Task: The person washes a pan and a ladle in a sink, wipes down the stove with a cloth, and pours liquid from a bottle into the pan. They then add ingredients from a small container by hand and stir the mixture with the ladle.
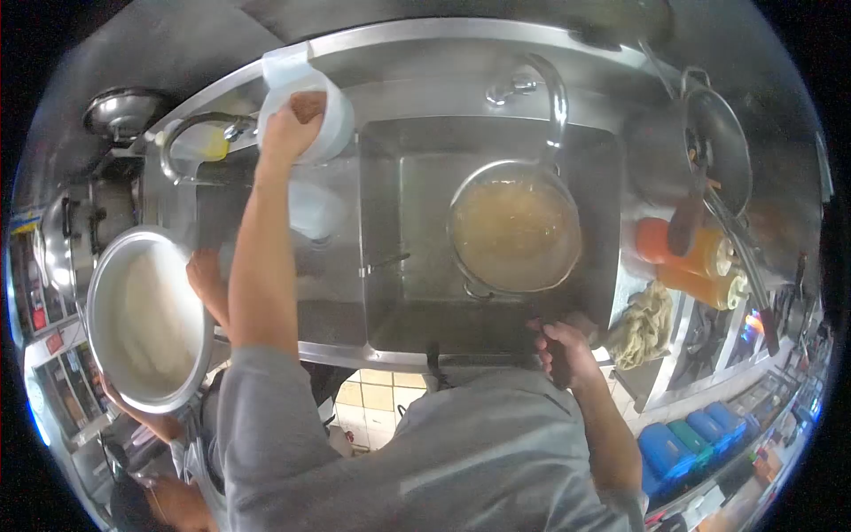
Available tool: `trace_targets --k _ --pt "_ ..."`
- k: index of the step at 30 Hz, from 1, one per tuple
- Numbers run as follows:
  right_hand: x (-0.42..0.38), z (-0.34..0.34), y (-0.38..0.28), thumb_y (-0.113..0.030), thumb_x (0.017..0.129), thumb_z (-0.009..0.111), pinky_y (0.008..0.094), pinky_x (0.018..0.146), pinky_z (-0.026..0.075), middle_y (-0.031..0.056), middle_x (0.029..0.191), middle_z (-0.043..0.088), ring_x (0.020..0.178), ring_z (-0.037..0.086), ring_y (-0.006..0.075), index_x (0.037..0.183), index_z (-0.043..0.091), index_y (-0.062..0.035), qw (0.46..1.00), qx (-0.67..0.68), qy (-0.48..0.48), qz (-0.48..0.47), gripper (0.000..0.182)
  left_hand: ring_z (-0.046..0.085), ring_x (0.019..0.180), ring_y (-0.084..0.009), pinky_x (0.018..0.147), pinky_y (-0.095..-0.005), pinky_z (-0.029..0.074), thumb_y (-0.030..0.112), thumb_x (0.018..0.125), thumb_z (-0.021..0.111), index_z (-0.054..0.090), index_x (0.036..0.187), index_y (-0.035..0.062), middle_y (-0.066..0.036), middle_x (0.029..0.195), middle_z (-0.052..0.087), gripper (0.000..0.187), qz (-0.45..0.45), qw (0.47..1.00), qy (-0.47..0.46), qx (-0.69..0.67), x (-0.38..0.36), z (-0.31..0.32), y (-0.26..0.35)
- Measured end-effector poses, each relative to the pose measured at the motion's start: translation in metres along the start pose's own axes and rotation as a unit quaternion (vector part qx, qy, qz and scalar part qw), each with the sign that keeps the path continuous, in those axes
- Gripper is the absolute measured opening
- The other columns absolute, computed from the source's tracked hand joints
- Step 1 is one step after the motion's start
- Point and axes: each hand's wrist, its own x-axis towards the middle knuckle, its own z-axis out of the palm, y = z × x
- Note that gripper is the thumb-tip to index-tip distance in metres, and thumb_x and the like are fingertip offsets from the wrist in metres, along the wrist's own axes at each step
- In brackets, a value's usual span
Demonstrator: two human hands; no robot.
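My left hand (288,133) reaches into a white plastic container (332,133) hooked on the back rim of the sink. Its fingers are closed on a brown scouring pad (308,105). By the sink's front edge, my right hand (572,352) is wrapped round a dark handle (558,362); what it belongs to is hidden. Under the running tap (557,106) in the right basin (425,310) stands a round metal pan (574,253) with a small loop handle, full of cloudy yellowish water.
At left a co-worker's hands hold a large metal pot (206,355) with whitish contents. A second tap (173,146) bends over the left basin. To the right are a wok (740,160), orange bottles (691,262), a crumpled cloth (644,330) and blue containers (665,450).
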Motion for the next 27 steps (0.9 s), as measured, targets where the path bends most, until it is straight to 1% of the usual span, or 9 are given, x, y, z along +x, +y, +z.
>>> trace_targets --k 5,11,13,15,17,19,21,24,27 --pt "-0.001 0.001 -0.007 -0.025 0.094 0.063 0.0267 0.047 0.041 0.001 0.078 0.057 0.055 0.05 0.0119 0.127 0.059 0.0 0.999 0.029 -0.015 0.038 0.042 0.066 0.115 -0.0395 0.099 -0.0441 0.051 0.037 0.074 0.075 0.069 0.123 0.0052 -0.024 0.12 0.07 0.059 0.04 0.991 -0.128 -0.025 0.03 0.016 -0.011" --pt "0.001 -0.005 -0.004 -0.021 0.095 0.062 0.0253 0.043 0.035 -0.0013 0.074 0.051 0.051 0.044 0.0089 0.131 0.055 -0.0014 0.988 0.117 -0.082 0.062 0.042 0.069 0.112 -0.0343 0.095 -0.0385 0.052 0.03 0.081 0.073 0.067 0.125 0.0009 -0.024 0.119 0.07 0.053 0.018 0.996 -0.008 0.083 0.0 0.007 0.003" --pt "-0.002 -0.004 -0.009 -0.019 0.096 0.062 0.0252 0.042 0.035 -0.0019 0.072 0.049 0.05 0.042 0.0083 0.129 0.055 -0.0021 0.988 0.116 -0.081 0.066 0.038 0.068 0.112 -0.0327 0.095 -0.0378 0.052 0.026 0.09 0.07 0.059 0.132 -0.0021 -0.024 0.117 0.07 0.052 0.044 0.982 0.051 -0.177 -0.028 -0.028 0.05" --pt "-0.01 0.008 -0.021 -0.015 0.095 0.063 0.0257 0.04 0.034 -0.0029 0.068 0.046 0.047 0.041 0.008 0.12 0.056 -0.0042 0.991 0.095 -0.053 0.082 0.028 0.068 0.114 -0.0307 0.096 -0.0386 0.052 0.026 0.096 0.067 0.051 0.14 0.0007 -0.022 0.12 0.069 0.054 0.01 0.965 0.052 -0.257 -0.073 -0.052 0.107" --pt "-0.021 0.015 -0.027 -0.012 0.094 0.063 0.0272 0.039 0.036 -0.0013 0.066 0.047 0.045 0.043 0.0094 0.113 0.054 -0.0054 0.996 0.057 -0.035 0.067 0.022 0.064 0.115 -0.0202 0.099 -0.0345 0.049 0.034 0.095 0.071 0.049 0.142 0.0023 -0.013 0.129 0.066 0.061 0.038 0.962 -0.061 -0.264 -0.111 -0.047 0.135" --pt "-0.027 0.014 -0.024 -0.011 0.093 0.062 0.0291 0.039 0.039 0.0017 0.066 0.051 0.044 0.047 0.0119 0.113 0.052 -0.0041 0.997 -0.07 0.001 0.04 0.023 0.064 0.116 -0.0236 0.101 -0.0361 0.049 0.034 0.094 0.072 0.049 0.142 0.0037 -0.014 0.129 0.065 0.061 0.105 0.956 -0.134 -0.24 -0.149 -0.011 0.167" --pt "-0.039 0.014 -0.024 -0.01 0.093 0.062 0.0296 0.039 0.04 0.0032 0.067 0.053 0.043 0.048 0.0128 0.113 0.051 -0.0035 0.992 -0.124 0.014 0.015 0.023 0.06 0.126 -0.0326 0.106 -0.0413 0.048 0.031 0.092 0.073 0.044 0.149 0.0094 -0.02 0.136 0.06 0.068 0.085 0.901 -0.353 -0.236 -0.176 0.041 0.192" --pt "-0.059 0.009 -0.03 -0.009 0.093 0.061 0.0302 0.039 0.041 0.0045 0.067 0.055 0.042 0.05 0.014 0.112 0.051 -0.0027 0.978 -0.201 0.046 -0.023 0.023 0.061 0.123 -0.0362 0.105 -0.0432 0.049 0.024 0.094 0.07 0.039 0.153 0.0092 -0.021 0.132 0.061 0.068 0.2 0.867 -0.28 -0.361 -0.226 0.128 0.233" --pt "-0.073 0.007 -0.031 -0.007 0.092 0.06 0.0301 0.039 0.04 0.0039 0.066 0.054 0.04 0.047 0.0138 0.113 0.051 -0.0028 0.978 -0.189 0.085 -0.032 0.023 0.06 0.121 -0.0388 0.103 -0.0465 0.049 0.023 0.09 0.073 0.04 0.152 0.008 -0.023 0.134 0.058 0.072 0.196 0.83 -0.342 -0.396 -0.246 0.169 0.271"
